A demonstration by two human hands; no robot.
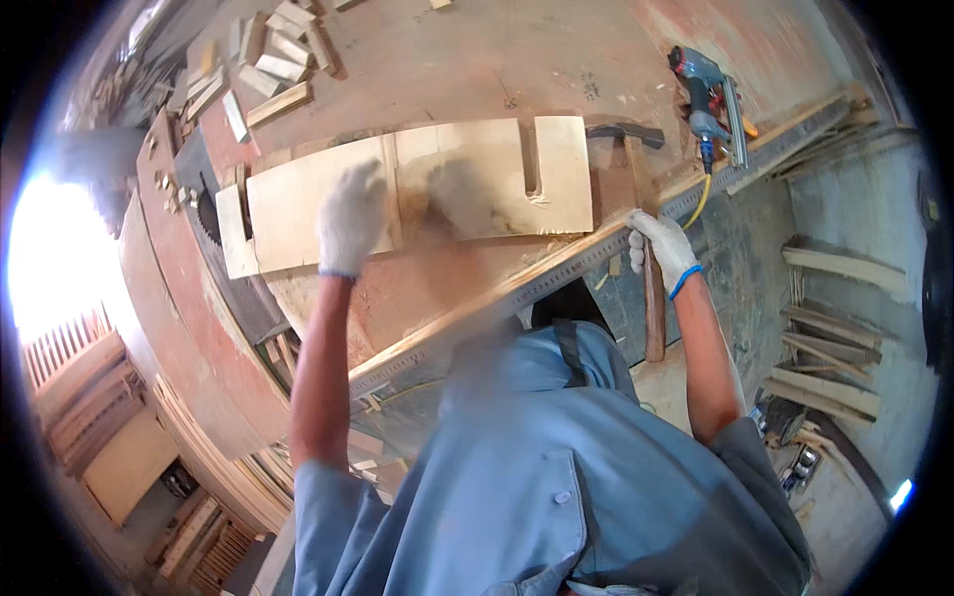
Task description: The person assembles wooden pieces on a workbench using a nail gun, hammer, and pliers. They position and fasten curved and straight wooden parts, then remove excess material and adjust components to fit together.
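My left hand (pixel 352 221), in a white glove with a blue cuff, is over a pale wooden board (pixel 457 149), its slightly blurred fingers loosely extended. The board lies at a slant on the worktable, with a narrow slot near each end and a crosswise seam near my left hand. My right hand (pixel 664 248), gloved the same way, is closed round the wooden handle of a hammer (pixel 653 318). The hammer's dark head rests on the table just past the board's right end, and its handle sticks out over the near edge.
A nail gun (pixel 708 94) with a yellow hose lies at the far right. Along the table's near edge runs a metal ruler (pixel 556 273). Small wood offcuts (pixel 283 65) are heaped at the far left, and a toothed saw blade (pixel 207 214) shows beside the board's left end.
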